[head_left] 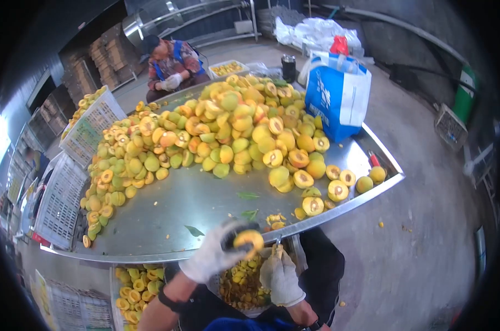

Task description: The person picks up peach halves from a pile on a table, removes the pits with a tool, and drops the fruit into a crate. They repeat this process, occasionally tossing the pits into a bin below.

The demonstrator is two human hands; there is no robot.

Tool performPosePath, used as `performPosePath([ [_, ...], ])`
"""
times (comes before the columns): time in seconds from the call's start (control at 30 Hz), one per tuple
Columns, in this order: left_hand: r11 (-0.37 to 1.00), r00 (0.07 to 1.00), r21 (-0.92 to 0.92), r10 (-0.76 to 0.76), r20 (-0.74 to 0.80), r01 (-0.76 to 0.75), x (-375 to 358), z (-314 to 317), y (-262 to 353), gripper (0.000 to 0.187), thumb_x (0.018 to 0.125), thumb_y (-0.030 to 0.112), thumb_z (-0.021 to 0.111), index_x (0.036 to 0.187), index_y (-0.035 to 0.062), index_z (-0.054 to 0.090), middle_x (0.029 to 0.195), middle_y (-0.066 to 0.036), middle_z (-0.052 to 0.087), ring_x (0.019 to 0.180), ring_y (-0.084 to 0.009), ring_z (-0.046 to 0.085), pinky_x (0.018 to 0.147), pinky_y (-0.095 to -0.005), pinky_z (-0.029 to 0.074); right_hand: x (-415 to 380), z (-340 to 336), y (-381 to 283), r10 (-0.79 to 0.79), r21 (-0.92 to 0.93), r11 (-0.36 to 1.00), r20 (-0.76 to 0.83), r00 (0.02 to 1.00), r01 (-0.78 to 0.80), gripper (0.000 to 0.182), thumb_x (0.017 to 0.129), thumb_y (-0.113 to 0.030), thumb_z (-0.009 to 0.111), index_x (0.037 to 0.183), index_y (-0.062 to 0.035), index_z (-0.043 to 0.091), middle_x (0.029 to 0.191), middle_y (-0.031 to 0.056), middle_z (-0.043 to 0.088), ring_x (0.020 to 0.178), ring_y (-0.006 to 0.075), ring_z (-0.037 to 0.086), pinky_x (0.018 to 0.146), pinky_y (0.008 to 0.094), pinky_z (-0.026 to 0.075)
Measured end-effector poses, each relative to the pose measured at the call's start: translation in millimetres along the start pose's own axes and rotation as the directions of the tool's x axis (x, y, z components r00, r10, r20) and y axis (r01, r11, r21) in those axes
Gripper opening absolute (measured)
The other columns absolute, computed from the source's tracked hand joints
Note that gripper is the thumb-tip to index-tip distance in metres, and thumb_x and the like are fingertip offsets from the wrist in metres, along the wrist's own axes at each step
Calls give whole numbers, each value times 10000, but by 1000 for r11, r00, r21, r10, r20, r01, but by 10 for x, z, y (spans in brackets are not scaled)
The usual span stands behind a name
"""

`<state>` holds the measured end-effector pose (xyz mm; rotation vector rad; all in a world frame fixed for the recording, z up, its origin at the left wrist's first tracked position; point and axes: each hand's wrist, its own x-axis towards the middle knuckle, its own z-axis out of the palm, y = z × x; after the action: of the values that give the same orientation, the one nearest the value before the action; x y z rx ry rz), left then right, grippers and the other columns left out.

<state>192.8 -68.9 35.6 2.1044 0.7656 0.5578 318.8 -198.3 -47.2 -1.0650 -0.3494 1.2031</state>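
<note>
My left hand (pixel 214 254), in a white glove with a dark palm, grips a halved peach (pixel 250 241) just over the table's front edge. The fruit's orange, hollowed cut side shows. To its right, my right hand (pixel 282 277), also in a white glove, is closed round a small tool with a metal tip (pixel 278 240); its working end is too small to make out. Below both hands, between my knees, a container holds pits and scraps (pixel 244 281). A large heap of yellow-green peaches (pixel 233 121), many cut in half, covers the back of the metal table (pixel 173 207).
A blue and white bag (pixel 335 96) and a red-handled tool (pixel 375 159) lie at the right. White crates (pixel 59 201) stand at the left; a crate of halved peaches (pixel 137 289) is below the table. Another person (pixel 173 63) in gloves sits across.
</note>
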Motion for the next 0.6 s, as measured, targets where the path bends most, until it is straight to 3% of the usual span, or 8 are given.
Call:
performPosePath([
  [0.13, 969, 988, -246, -25, -155, -14, -479, 213, 47, 483, 774, 107, 738, 1221, 13, 581, 1146, -141, 621, 1062, -250, 592, 957, -338, 451, -95, 161, 137, 91, 39, 994, 170, 981, -99, 186, 992, -266, 497, 1037, -90, 533, 680, -28, 482, 531, 62, 443, 446, 222, 362],
  [0.2, 807, 923, -587, -170, -346, -71, -703, 424, -28, 458, 757, 84, 718, 1191, 9, 591, 1167, -178, 613, 1072, -343, 572, 958, -386, 447, -160, 170, 363, 274, 443, 801, 327, 905, -402, 189, 991, -273, 493, 1046, -98, 536, 686, -28, 487, 542, 63, 454, 447, 222, 362],
  [0.23, 981, 893, -155, 33, -449, -114, -827, 458, -159, 424, 796, 65, 663, 1204, -7, 576, 1190, -169, 613, 1048, -281, 593, 949, -366, 455, -203, 274, 363, 296, 347, 851, 303, 906, -395, 206, 992, -298, 487, 1050, -110, 547, 689, -30, 486, 546, 69, 457, 454, 226, 364],
  [0.27, 973, 870, -170, 53, -490, -155, -866, 488, -94, 380, 881, 83, 597, 1251, 15, 546, 1211, -134, 605, 1074, -245, 579, 1009, -376, 419, -225, 344, 353, 201, 88, 969, 249, 947, -229, 211, 990, -292, 490, 1054, -100, 546, 687, -30, 488, 556, 80, 458, 479, 232, 379],
  [0.33, 521, 792, -849, -482, -373, -83, -996, 751, -296, 499, 895, 233, 664, 1275, -39, 489, 1225, -129, 580, 1064, -217, 588, 946, -326, 467, -270, 414, 364, 83, -248, 968, 168, 982, -39, 201, 984, -265, 500, 1045, -79, 549, 685, -18, 502, 584, 98, 474, 525, 256, 408],
  [0.43, 665, 802, -737, -371, -467, -121, -1144, 713, -623, 368, 952, 236, 591, 1205, -26, 540, 1123, -113, 624, 967, -172, 618, 854, -292, 518, -278, 251, 611, -108, -524, 833, 167, 980, 181, 178, 962, -214, 534, 973, -39, 568, 728, 83, 598, 671, 205, 592, 611, 358, 469],
  [0.53, 185, 771, -961, -573, -277, -207, -1118, 582, -706, 338, 960, 252, 584, 1165, -17, 562, 1061, -98, 644, 937, -166, 627, 835, -289, 523, -407, 242, 397, -156, -668, 651, 347, 925, 360, 139, 948, -138, 532, 1003, -14, 563, 758, 100, 603, 653, 201, 575, 611, 320, 455],
  [0.6, 241, 771, -945, -549, -322, -223, -1143, 651, -809, 340, 951, 265, 601, 1148, -11, 572, 1037, -83, 652, 906, -166, 639, 818, -299, 532, -509, 353, 177, -120, -746, 473, 473, 873, 469, 196, 923, -187, 575, 1009, -11, 569, 789, 210, 621, 746, 359, 626, 639, 399, 484],
])
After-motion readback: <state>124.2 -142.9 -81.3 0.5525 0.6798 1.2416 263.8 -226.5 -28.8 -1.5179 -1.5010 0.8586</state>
